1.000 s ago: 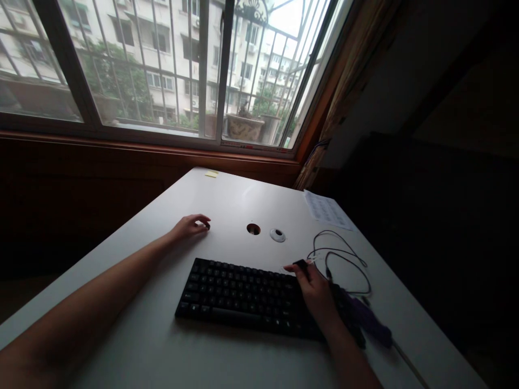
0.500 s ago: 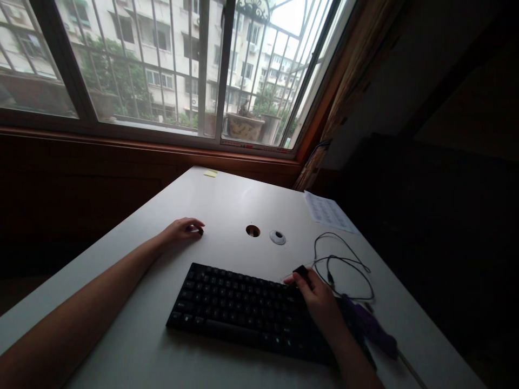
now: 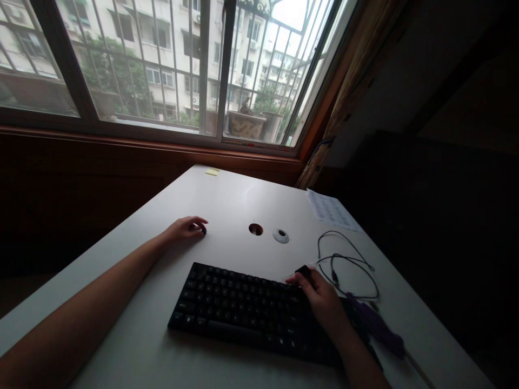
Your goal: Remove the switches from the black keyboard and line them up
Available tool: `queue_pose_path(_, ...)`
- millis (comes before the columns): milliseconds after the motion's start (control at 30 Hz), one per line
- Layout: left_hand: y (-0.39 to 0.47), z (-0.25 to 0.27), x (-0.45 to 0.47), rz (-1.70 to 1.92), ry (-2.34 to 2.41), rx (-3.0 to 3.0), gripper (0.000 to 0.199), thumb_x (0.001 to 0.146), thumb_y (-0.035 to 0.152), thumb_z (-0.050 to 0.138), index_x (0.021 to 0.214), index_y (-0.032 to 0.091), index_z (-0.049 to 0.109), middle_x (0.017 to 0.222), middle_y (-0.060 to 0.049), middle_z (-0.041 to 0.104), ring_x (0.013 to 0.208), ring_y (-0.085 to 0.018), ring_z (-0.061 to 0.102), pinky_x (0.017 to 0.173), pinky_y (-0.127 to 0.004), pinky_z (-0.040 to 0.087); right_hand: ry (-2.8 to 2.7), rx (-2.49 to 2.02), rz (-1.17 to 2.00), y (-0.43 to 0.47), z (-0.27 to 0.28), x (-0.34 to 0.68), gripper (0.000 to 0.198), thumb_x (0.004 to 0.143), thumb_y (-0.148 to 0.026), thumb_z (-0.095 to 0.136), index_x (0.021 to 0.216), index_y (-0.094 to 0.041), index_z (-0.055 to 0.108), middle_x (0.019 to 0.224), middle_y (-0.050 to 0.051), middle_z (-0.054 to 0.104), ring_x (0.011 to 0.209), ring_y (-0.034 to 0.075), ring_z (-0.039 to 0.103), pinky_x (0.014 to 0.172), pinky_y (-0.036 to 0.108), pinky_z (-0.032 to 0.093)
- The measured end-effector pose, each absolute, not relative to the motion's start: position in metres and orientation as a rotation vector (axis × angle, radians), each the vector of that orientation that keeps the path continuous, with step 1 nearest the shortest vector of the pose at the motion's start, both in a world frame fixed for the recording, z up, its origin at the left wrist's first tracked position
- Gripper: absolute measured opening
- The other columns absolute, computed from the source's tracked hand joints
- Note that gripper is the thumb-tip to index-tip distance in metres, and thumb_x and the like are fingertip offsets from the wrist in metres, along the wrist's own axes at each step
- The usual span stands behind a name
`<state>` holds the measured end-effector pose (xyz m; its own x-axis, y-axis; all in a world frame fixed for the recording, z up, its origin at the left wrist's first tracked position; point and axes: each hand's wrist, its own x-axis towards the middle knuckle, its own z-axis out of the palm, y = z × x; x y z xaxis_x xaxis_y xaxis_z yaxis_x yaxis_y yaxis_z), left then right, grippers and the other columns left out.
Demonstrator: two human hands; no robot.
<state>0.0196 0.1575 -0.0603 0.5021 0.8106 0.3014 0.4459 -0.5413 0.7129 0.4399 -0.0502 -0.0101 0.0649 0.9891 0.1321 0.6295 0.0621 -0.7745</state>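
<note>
My left hand (image 3: 184, 229) rests on the white desk beyond the keyboard's left end. Its fingers are curled, with a small black piece (image 3: 203, 231) at the fingertips, too small to name surely. Over the right part of the black keyboard (image 3: 239, 305) is my right hand (image 3: 322, 297). Between thumb and fingers it pinches a small black block (image 3: 304, 271). Thin, pale, wire-like lines show near that block, too faint to make out. The right hand and forearm hide some of the keys.
A black cable (image 3: 344, 259) lies coiled right of the keyboard, near a purple item (image 3: 379, 327). Beyond the keyboard are a round hole (image 3: 255, 229) in the desk and a pale ring (image 3: 281, 235). Printed paper (image 3: 332, 209) and a yellow note (image 3: 212, 172) lie near the far edge.
The view has shifted slightly, so the desk items appear a little farther right. Both hands keep nearly the same places, and the left fingers are slightly more extended.
</note>
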Motion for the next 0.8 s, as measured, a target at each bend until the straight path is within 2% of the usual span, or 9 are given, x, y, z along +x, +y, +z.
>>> queue_pose_path(333,0.1570,-0.0588,0.0207,0.847,1.008,2.174,0.040,0.080,0.034,0.067,0.116,0.017,0.064,0.101,-0.006,0.074,0.071,-0.014,0.064,0.074,-0.026,0.052,-1.664,-1.628,0.650,-0.0503,-0.0117,0.4370,0.035,0.095,-0.050,0.049,0.091,-0.022,0.070,0.093,0.006,0.074,0.089,0.025,0.067,0.082,0.034,0.045)
queue_pose_path(567,0.1533,-0.0563,0.0211,0.857,1.005,2.139,0.044,0.078,0.037,0.071,0.118,0.019,0.064,0.105,-0.007,0.073,0.081,-0.016,0.066,0.082,-0.030,0.053,-1.652,-1.627,0.660,-0.0500,-0.0111,0.4368,0.036,0.095,-0.051,0.049,0.092,-0.021,0.069,0.093,0.007,0.074,0.089,0.025,0.067,0.083,0.035,0.045)
queue_pose_path(800,0.1544,-0.0570,0.0202,0.843,1.019,2.169,0.043,0.078,0.035,0.069,0.118,0.019,0.064,0.105,-0.006,0.073,0.082,-0.016,0.066,0.083,-0.031,0.053,-1.649,-1.643,0.664,-0.0506,-0.0094,0.4352,0.036,0.094,-0.052,0.049,0.092,-0.021,0.068,0.093,0.008,0.075,0.089,0.026,0.066,0.083,0.036,0.045)
